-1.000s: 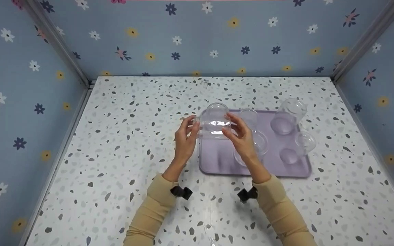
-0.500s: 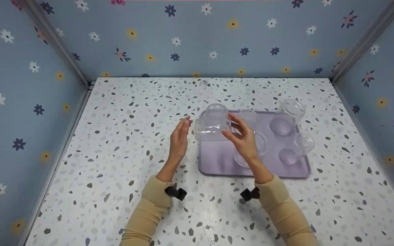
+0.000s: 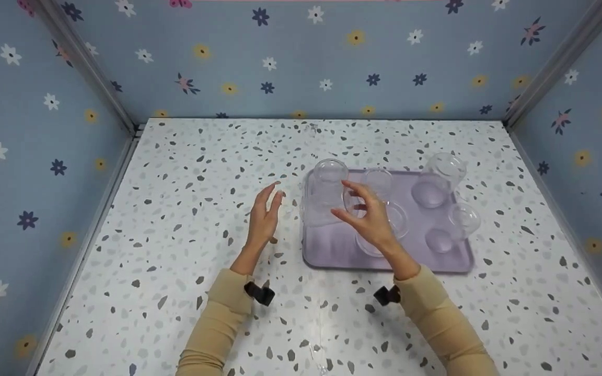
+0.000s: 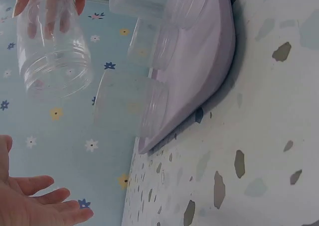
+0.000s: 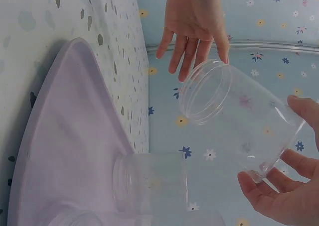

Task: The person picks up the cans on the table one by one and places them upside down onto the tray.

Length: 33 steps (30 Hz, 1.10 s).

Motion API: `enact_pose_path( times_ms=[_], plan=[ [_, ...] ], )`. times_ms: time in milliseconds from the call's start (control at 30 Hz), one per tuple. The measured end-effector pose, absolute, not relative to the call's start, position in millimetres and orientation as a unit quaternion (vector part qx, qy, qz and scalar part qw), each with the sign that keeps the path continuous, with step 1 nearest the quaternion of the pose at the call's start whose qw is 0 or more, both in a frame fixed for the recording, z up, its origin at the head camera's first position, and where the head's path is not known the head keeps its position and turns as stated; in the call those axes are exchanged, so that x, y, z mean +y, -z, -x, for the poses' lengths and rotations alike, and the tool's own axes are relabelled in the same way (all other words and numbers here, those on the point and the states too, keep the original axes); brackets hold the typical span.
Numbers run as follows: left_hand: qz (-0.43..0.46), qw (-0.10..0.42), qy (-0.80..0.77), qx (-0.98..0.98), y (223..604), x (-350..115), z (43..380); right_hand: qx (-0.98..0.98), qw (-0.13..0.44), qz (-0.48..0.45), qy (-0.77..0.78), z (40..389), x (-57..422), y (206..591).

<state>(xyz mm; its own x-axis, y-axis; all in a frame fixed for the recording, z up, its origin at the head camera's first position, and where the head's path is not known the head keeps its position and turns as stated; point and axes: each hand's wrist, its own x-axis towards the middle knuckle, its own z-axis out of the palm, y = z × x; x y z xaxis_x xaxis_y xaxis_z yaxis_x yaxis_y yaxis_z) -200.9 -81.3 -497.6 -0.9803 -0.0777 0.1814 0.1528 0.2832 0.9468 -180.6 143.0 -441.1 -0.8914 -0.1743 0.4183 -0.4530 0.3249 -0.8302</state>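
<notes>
My right hand (image 3: 371,216) holds a clear, empty-looking jar (image 5: 249,111) by its base, thumb and fingers spread around that end. The jar is tilted above the tray's left part, its ridged threaded mouth towards my left hand and no lid on it. My left hand (image 3: 263,216) is apart from the jar, fingers loosely extended, with nothing in it. Beneath lies a lilac tray (image 3: 327,253) carrying several more clear jars, among them one at the back left corner (image 3: 331,168) and one beside it (image 3: 378,179).
A larger clear jar (image 3: 444,169) and a smaller one (image 3: 464,219) stand along the tray's right side. Another round clear jar (image 3: 397,219) is partly hidden behind my right hand. Flowered panels (image 3: 301,57) enclose the speckled table (image 3: 196,209) at back and sides.
My left hand has let go of the jar's mouth end and drawn away leftward. My right hand keeps its grip, and the jar has tipped, its mouth end swinging lower in the head view.
</notes>
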Motion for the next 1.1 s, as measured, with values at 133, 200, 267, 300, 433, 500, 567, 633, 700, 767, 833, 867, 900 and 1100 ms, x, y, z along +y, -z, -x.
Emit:
enact_pose_path(
  times_ms=[133,200,267,300,433,500,567,633,700,767,833,867,900,1100],
  plan=[
    [0.023,0.089,0.564,-0.820,500,-86,204,-0.825,0.145,-0.234,-0.493,185,144,450],
    [0.027,0.084,0.547,-0.832,500,-88,206,-0.834,0.153,-0.254,-0.466,186,144,452],
    [0.030,0.075,0.533,-0.842,500,-89,206,-0.846,0.153,-0.267,-0.436,186,143,452],
    [0.033,0.071,0.529,-0.845,500,-90,207,-0.852,0.149,-0.270,-0.423,186,143,452],
    [0.040,0.056,0.509,-0.858,498,-92,207,-0.877,0.113,-0.270,-0.380,185,142,452],
    [0.045,0.053,0.499,-0.864,497,-92,208,-0.887,0.094,-0.270,-0.362,185,141,451],
    [0.050,0.052,0.487,-0.871,495,-93,210,-0.895,0.077,-0.274,-0.345,185,140,451],
    [0.054,0.049,0.471,-0.879,492,-93,213,-0.901,0.061,-0.278,-0.327,186,139,450],
    [0.058,0.045,0.455,-0.888,488,-93,215,-0.907,0.047,-0.283,-0.308,186,139,450],
    [0.063,0.040,0.435,-0.897,484,-94,218,-0.911,0.036,-0.289,-0.290,187,137,450],
    [0.065,0.035,0.416,-0.906,480,-95,220,-0.915,0.025,-0.294,-0.276,188,136,450],
    [0.067,0.032,0.408,-0.910,479,-96,221,-0.916,0.021,-0.296,-0.269,189,135,450],
    [0.068,0.031,0.400,-0.914,477,-96,223,-0.918,0.016,-0.297,-0.264,189,134,450],
    [0.067,0.017,0.361,-0.930,467,-100,231,-0.921,-0.013,-0.304,-0.242,192,127,451]
  ],
)
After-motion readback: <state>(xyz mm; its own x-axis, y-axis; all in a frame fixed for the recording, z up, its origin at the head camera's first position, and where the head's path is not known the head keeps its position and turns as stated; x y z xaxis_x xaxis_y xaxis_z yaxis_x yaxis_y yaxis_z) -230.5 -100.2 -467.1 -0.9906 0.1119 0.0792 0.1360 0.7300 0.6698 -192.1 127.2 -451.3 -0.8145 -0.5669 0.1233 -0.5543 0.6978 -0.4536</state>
